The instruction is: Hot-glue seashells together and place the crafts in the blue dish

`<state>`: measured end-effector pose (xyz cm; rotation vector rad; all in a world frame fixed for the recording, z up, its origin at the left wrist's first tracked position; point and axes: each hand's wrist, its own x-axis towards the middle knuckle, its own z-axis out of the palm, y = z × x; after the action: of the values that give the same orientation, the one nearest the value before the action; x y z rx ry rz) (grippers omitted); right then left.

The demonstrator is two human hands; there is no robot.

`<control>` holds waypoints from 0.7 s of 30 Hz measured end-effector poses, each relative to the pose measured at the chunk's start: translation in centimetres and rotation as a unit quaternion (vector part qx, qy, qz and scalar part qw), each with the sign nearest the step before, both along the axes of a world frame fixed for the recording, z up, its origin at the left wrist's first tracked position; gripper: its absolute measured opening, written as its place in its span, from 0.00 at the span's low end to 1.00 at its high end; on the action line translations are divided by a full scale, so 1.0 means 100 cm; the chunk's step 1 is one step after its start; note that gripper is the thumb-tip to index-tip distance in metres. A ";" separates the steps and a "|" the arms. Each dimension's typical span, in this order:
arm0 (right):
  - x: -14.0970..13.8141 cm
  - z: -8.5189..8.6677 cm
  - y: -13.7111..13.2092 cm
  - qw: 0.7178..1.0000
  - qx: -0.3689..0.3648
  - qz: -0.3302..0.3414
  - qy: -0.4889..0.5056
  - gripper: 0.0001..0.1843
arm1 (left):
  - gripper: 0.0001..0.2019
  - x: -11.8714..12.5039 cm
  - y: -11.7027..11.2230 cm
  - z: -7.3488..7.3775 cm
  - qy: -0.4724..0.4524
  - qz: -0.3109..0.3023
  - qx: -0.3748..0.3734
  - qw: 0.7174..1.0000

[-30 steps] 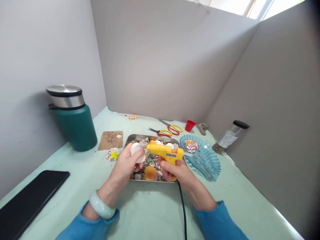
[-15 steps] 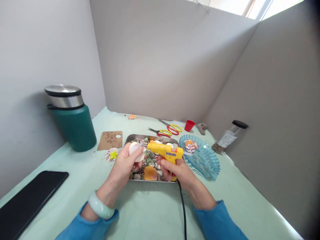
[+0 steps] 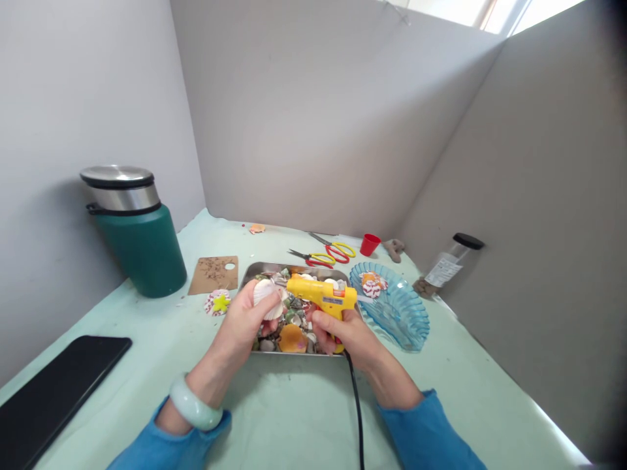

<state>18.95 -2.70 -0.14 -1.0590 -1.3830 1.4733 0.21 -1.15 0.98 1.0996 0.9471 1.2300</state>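
- Grip of the left hand, just left of the frame's centre: thumb and fingers pinch a pale ribbed shell, thumb laid across its face, I judge to steady it while leaving its upper edge open to the nozzle.
- Grip of the right hand, right of centre: wrapped round the handle of a yellow glue gun. It lies nearly level, nozzle pointing left, presumably to bring the tip to the shell. I cannot tell whether the trigger is squeezed or the tip touches.
- Both hands work above the metal tray at centre, over mixed shells and stones; I suppose spares are kept within reach there.
- Black cord drops from the handle to the bottom edge, apart from the left hand.
- Farther out, a blue dish at right, two pairs of scissors above the tray, a green flask at left and a phone at lower left ring the tabletop, I'd guess to give the forearms room.
- Against half a second ago, these outer things sit slightly farther left in my view; both holds look nearly unchanged, with the shell a touch farther right over the tray.
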 end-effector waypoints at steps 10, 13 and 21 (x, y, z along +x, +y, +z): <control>0.000 0.000 0.000 1.000 -0.004 0.009 0.014 0.18 | 0.13 -0.001 0.001 -0.001 -0.019 -0.008 0.012 1.000; 0.000 -0.001 0.000 1.000 -0.004 0.002 0.025 0.18 | 0.13 -0.002 0.001 -0.001 -0.015 -0.025 0.012 1.000; -0.002 0.003 -0.004 0.999 0.016 0.003 0.046 0.17 | 0.12 -0.005 -0.002 0.004 -0.025 -0.049 -0.007 0.998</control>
<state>18.76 -3.08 0.14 -0.9559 -1.3419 1.4808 -0.25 -1.38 1.35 1.0868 0.8533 1.1650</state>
